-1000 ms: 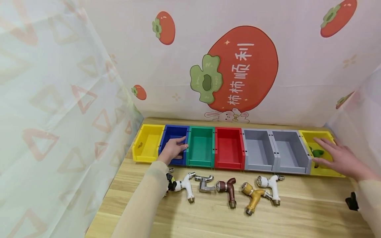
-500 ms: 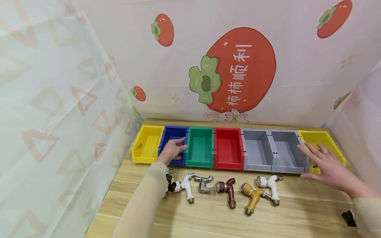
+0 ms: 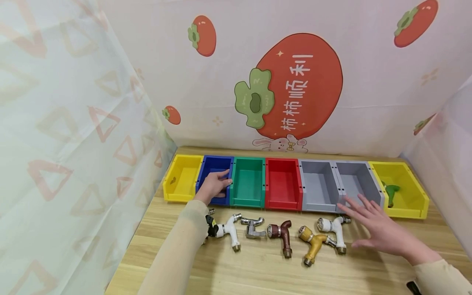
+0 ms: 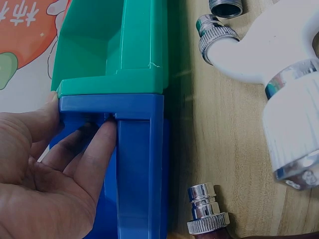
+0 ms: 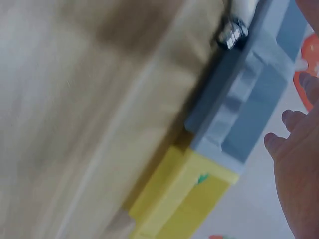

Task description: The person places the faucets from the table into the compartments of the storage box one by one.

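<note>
My left hand reaches into the blue bin. It pinches the side wall that adjoins the green bin, fingers inside and thumb over the top edge. My right hand hovers with spread fingers, holding nothing, in front of the right grey bin and right of a white faucet. A green faucet lies in the right yellow bin. Along the table in front of the bins lie a gold faucet, a dark red faucet, a chrome faucet and another white faucet.
The bins stand side by side at the back of the wooden table. Also in the row are a left yellow bin, a red bin and a left grey bin. Printed cloth walls enclose the back and sides.
My right hand has moved out of the right yellow bin, leftward and toward me, leaving the green faucet in view there. My left hand has stayed on the blue bin.
</note>
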`<state>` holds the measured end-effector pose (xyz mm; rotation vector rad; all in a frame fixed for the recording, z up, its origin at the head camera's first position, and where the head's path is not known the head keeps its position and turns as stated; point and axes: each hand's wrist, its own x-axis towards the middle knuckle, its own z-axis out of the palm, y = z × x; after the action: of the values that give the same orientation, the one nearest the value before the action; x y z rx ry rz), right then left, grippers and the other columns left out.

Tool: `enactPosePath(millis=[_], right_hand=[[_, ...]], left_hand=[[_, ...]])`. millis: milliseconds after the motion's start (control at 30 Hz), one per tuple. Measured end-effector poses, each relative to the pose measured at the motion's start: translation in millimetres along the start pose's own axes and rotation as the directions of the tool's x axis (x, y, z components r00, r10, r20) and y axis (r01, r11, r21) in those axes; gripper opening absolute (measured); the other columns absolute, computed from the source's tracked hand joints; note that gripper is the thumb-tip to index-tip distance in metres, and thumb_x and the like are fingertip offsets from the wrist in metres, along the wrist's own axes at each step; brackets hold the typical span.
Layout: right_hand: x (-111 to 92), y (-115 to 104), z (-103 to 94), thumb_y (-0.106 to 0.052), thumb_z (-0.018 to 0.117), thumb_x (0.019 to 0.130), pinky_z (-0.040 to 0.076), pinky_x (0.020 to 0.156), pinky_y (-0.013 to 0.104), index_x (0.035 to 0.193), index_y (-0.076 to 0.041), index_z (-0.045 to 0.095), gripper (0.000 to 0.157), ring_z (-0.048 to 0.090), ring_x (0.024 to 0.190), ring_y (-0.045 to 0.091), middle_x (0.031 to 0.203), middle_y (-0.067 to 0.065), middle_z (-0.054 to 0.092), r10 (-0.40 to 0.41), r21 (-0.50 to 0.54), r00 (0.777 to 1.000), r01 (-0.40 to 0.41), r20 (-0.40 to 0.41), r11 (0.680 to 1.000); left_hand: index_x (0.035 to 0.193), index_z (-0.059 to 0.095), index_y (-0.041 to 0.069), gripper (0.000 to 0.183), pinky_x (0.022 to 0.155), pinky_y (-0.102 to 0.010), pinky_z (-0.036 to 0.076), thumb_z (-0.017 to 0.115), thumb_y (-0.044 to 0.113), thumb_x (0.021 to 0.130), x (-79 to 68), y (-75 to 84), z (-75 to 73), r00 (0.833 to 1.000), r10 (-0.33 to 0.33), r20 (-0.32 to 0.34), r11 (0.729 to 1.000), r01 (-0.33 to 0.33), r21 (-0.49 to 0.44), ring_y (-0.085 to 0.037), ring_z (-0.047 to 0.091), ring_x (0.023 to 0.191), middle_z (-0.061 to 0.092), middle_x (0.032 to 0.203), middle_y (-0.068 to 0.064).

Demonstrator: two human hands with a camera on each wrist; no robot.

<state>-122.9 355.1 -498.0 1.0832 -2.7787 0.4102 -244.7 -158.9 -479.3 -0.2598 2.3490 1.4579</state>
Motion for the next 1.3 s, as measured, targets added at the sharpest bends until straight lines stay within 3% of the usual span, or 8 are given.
enactPosePath(millis=[233, 500, 733, 933, 1300], right_hand=[[3, -15, 17.6, -0.065, 0.081, 0.068, -0.015, 0.121, 0.023, 0.16, -0.019, 0.039, 0.111, -0.01, 0.158, 0.022, 0.17, 0.006, 0.021, -0.042, -0.015, 0.998, 0.043, 0.035, 0.999], [-2, -20, 31.8, -0.068, 0.079, 0.071, -0.016, 0.123, 0.029, 0.157, -0.018, 0.043, 0.106, -0.008, 0.158, 0.032, 0.164, 0.016, 0.033, -0.043, -0.026, 0.998, 0.044, 0.038, 0.999], [-8, -20, 43.7, -0.072, 0.076, 0.073, -0.014, 0.123, 0.029, 0.157, -0.022, 0.044, 0.103, 0.007, 0.156, 0.043, 0.161, 0.012, 0.04, -0.05, -0.054, 0.999, 0.051, 0.019, 0.997], [-10, -24, 50.8, -0.071, 0.076, 0.073, -0.008, 0.127, 0.034, 0.155, -0.016, 0.047, 0.103, 0.011, 0.156, 0.039, 0.164, 0.008, 0.036, -0.114, -0.082, 0.993, 0.111, -0.037, 0.991], [-8, -29, 55.8, -0.069, 0.078, 0.073, -0.005, 0.125, 0.023, 0.155, -0.017, 0.046, 0.103, 0.02, 0.156, 0.027, 0.152, 0.022, 0.048, -0.081, -0.026, 0.995, 0.079, -0.053, 0.997]], left_hand=[[0.156, 0.043, 0.035, 0.057, 0.093, -0.045, 0.059, 0.063, 0.027, 0.103, -0.1, -0.1, -0.9, 1.0, 0.002, 0.006, 1.0, -0.002, -0.001, -0.027, 0.059, 0.13, 0.059, 0.146, -0.005], [0.157, 0.042, 0.034, 0.058, 0.092, -0.044, 0.059, 0.063, 0.026, 0.103, -2.3, 0.5, -0.9, 1.0, 0.023, 0.012, 1.0, -0.023, 0.002, -0.028, 0.059, 0.131, 0.059, 0.147, -0.006], [0.156, 0.043, 0.036, 0.058, 0.092, -0.044, 0.059, 0.064, 0.027, 0.103, 0.5, -1.0, -0.8, 1.0, 0.012, 0.006, 1.0, -0.012, 0.001, -0.027, 0.059, 0.131, 0.059, 0.147, -0.005], [0.157, 0.042, 0.034, 0.058, 0.093, -0.045, 0.059, 0.063, 0.026, 0.103, -1.3, -1.3, -0.6, 1.0, 0.027, 0.012, 1.0, -0.027, 0.002, -0.028, 0.058, 0.132, 0.058, 0.148, -0.006], [0.157, 0.042, 0.034, 0.058, 0.093, -0.045, 0.059, 0.063, 0.026, 0.103, -0.4, -1.2, -0.9, 1.0, 0.022, 0.012, 1.0, -0.022, -0.004, -0.028, 0.058, 0.132, 0.059, 0.147, -0.006]])
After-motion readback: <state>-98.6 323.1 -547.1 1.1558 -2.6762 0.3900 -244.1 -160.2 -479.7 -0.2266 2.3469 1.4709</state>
